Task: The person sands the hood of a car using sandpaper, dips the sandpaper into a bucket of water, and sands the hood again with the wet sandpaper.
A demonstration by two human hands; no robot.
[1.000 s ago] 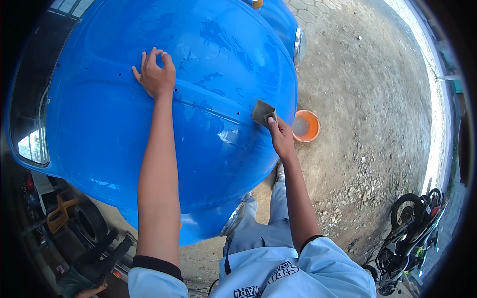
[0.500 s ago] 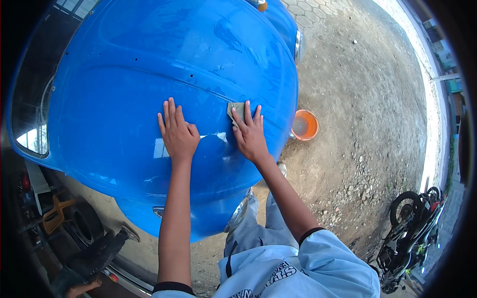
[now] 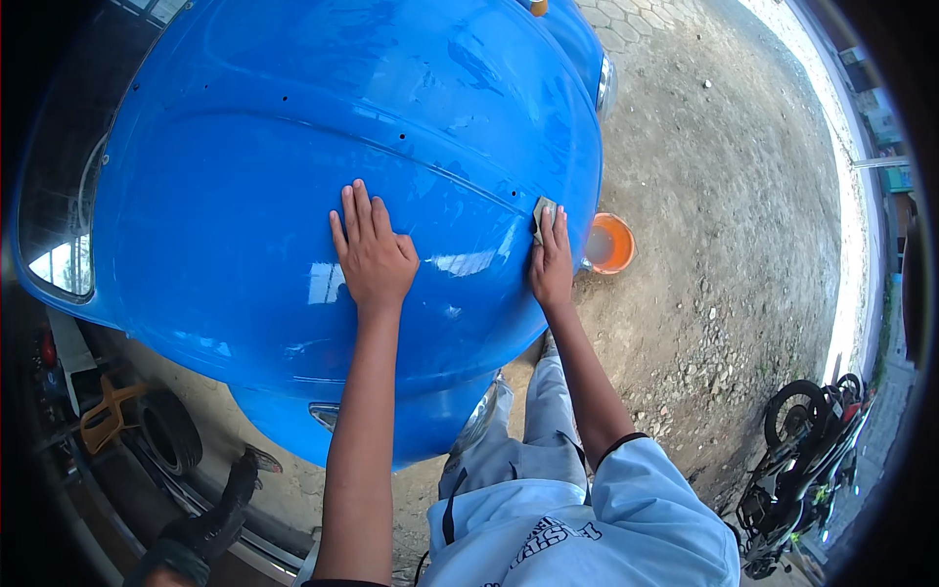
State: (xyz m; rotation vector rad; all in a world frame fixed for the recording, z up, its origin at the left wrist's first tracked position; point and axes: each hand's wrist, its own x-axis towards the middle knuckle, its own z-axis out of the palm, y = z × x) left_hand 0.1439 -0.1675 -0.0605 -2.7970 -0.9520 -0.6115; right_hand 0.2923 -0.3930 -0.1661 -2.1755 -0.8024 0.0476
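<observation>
The blue car hood curves out in front of me, its surface shiny with wet-looking patches and several small dark holes along the raised centre line. My left hand lies flat on the paint near the middle, fingers stretched out and nothing in them. Close to the hood's right edge, my right hand presses a small grey-green folded sheet, which looks like sandpaper, against the paint. Part of the sheet is hidden under the fingers.
An orange bucket holding cloudy liquid stands on the dirt ground right of the car. A motorcycle is parked at the lower right. At the lower left are a tyre, an orange-brown frame and another person's leg.
My right hand has slid right with the sheet, toward the hood's edge. In the picture my left hand sits slightly further right, as the view has shifted too. The other person's leg has moved.
</observation>
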